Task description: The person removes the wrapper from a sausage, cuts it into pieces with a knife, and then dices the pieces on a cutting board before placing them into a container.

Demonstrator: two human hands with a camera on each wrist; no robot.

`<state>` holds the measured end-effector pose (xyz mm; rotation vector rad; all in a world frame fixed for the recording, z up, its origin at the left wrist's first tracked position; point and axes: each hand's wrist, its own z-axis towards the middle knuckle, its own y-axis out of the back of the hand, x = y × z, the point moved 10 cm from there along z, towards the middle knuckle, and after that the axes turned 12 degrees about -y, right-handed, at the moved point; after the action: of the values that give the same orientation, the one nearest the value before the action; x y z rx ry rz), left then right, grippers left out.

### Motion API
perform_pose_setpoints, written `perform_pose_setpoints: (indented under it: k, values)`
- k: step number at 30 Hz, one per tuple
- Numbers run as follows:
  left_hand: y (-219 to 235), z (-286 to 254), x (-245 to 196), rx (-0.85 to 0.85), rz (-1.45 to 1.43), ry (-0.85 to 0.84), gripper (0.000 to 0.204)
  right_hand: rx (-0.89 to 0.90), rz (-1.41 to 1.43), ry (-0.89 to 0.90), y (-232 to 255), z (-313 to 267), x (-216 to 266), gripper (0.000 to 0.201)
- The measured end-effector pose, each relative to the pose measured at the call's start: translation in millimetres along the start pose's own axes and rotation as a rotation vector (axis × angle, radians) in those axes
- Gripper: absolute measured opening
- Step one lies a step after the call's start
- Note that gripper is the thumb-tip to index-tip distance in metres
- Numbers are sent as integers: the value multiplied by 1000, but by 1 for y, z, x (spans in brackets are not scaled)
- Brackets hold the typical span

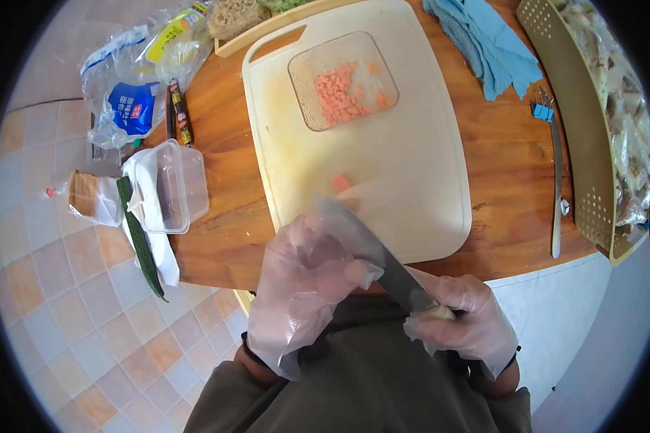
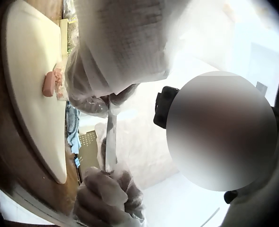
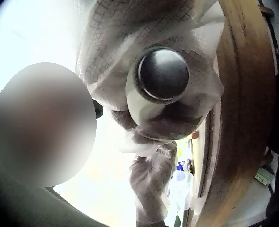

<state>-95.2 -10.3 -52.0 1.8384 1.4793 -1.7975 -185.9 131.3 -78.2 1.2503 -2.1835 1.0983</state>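
Observation:
Both hands wear clear plastic gloves. My right hand point(image 1: 469, 317) grips the pale handle of a kitchen knife point(image 1: 393, 270), its blade slanting up and left over the board's front edge. At the blade, my left hand point(image 1: 296, 281) pinches the metal between thumb and fingers, as the left wrist view also shows. A short pink block point(image 1: 341, 182), like ham sausage, lies on the white cutting board point(image 1: 426, 180) beyond the knife tip. Behind it, a clear tub point(image 1: 294, 90) on the board holds small pink dice point(image 1: 339, 94). The handle's dark end cap point(image 3: 163, 75) faces the right wrist camera.
Left on the table are a cucumber point(image 1: 143, 242), a clear plastic box point(image 1: 184, 184), bagged bread point(image 1: 87, 195) and plastic packaging point(image 1: 133, 101). To the right lie a blue cloth point(image 1: 491, 50), a thin metal utensil point(image 1: 556, 187) and a tan basket point(image 1: 592, 209) of wrapped items.

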Motion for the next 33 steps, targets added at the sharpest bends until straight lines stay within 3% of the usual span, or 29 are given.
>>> perform_pose_setpoints:
  k: [5,7,9,11,13,15,19,23,25,27,29,33]
  values:
    - [-6,10,4,-12,-102,-6,46,30,40,-77,2,4,-3,62]
    - [-11,13,1,138,-102,-78,44,58,37,-101,1,4,-6,62]
    - [-12,10,1,111,-116,-94,43,62,-6,16,4,4,-2,63]
    - [-19,9,-2,85,-128,-113,43,80,22,5,5,7,-7,63]
    - [-13,8,-1,-83,-143,-97,41,100,51,-5,6,11,-15,64]
    - [-13,12,-2,-66,-78,-92,42,176,55,198,2,8,-6,68]
    - [-14,9,-5,1,-20,-119,42,205,71,144,2,7,-9,69]
    - [-13,12,-5,29,-96,-219,39,105,310,105,20,3,-15,69]
    - [-1,16,-13,-91,21,-294,36,66,359,130,26,0,-12,68]
    - [0,18,-16,-101,185,-312,36,-45,428,156,39,-6,-8,65]
    - [-1,20,-22,-117,504,-339,38,-95,337,173,42,-10,2,64]
    - [-20,28,-21,-79,528,-316,42,-280,205,60,50,-15,4,67]
